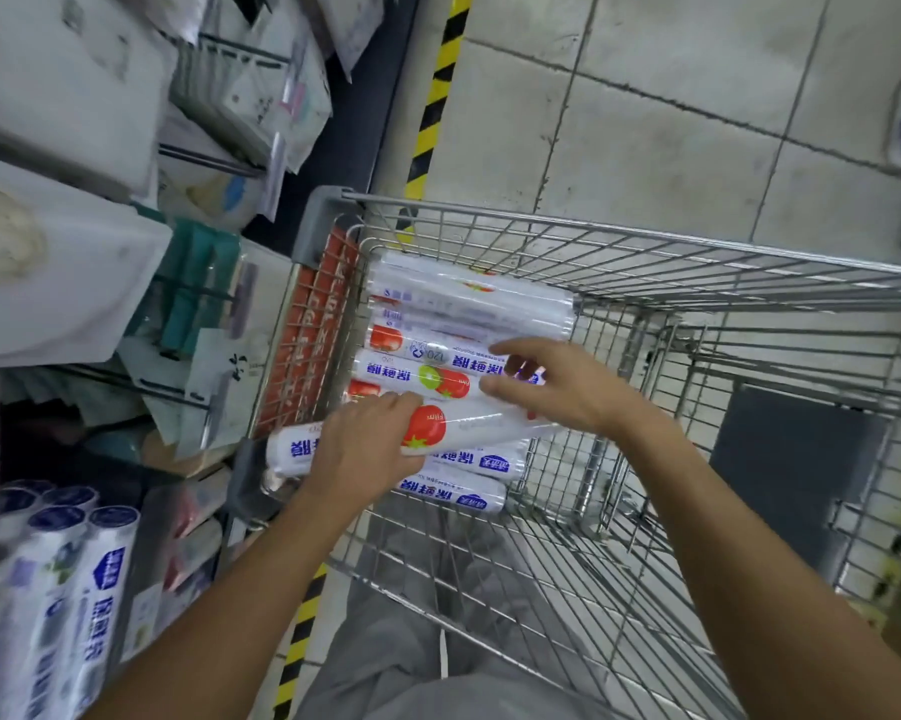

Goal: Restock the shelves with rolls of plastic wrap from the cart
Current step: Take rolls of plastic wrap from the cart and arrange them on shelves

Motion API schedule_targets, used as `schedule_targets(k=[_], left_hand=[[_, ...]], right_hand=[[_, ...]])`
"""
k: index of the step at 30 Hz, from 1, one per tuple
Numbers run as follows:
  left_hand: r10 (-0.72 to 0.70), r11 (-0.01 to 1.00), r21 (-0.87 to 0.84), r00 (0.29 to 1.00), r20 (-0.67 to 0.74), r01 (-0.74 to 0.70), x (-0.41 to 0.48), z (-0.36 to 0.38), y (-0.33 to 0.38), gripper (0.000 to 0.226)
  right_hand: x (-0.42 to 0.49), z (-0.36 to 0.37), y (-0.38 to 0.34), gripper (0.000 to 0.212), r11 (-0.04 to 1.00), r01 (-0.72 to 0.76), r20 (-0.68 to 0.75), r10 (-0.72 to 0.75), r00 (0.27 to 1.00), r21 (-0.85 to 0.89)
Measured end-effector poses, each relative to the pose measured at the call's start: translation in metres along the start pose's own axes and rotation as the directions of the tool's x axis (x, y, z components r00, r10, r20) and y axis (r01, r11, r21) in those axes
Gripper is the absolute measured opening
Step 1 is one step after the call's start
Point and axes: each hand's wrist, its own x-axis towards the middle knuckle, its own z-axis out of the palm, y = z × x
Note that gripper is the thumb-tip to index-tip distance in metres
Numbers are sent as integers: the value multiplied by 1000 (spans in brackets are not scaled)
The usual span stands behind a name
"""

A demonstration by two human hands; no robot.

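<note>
We count about nine white plastic-wrap rolls (469,298) lying side by side in the silver wire shopping cart (645,233), at its shelf-side end. The farthest three blur together, so the count is loose. Our hands are apart. The left hand (370,444) is wrapped round the tomato-printed roll (469,428), which lies tilted on the pile with its left end over the cart's rim. The right hand (562,392) has thumb and fingers either side of the right end of the kiwi-and-tomato roll (412,374); whether it grips, we cannot tell. Blue characters 保鲜膜 read upside down on several rolls, and one shows "120". The red panel (308,345) on the cart bears white writing we cannot read. At lower left at least four blue-capped upright rolls (100,589) stand on the shelf, cut off by the frame.
</note>
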Motion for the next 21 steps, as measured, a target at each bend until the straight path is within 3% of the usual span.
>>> schedule_targets(k=[3,5,8,11,13,16,19,21], left_hand=[[-230,933,-280,973,14,225,-8,-8,-4,50],[-355,803,-474,929,105,361,-9,-16,-10,41],[-430,501,-752,877,215,429,-9,-26,-20,27],[-487,239,-875,832,267,421,-12,-30,-25,17],[-526,125,-892,791,311,434,-13,-30,-28,16],[-564,154,-888,776,281,433,-15,-22,-34,21],[-546,215,-872,794,267,441,-21,-19,-33,26],[-536,225,-864,797,277,451,-24,-19,-33,35]], right_hand=[[6,-21,32,58,943,-90,-304,193,933,320],[19,-21,51,53,924,-165,-371,296,880,345],[53,-5,63,46,966,-232,-341,257,904,113],[96,24,58,66,961,-156,-282,87,955,-231],[125,42,52,77,911,-145,-262,43,964,-386],[154,61,47,80,848,-233,-332,72,940,-476],[167,66,49,70,783,-273,-399,35,916,-559],[166,61,51,66,787,-262,-373,43,927,-559]])
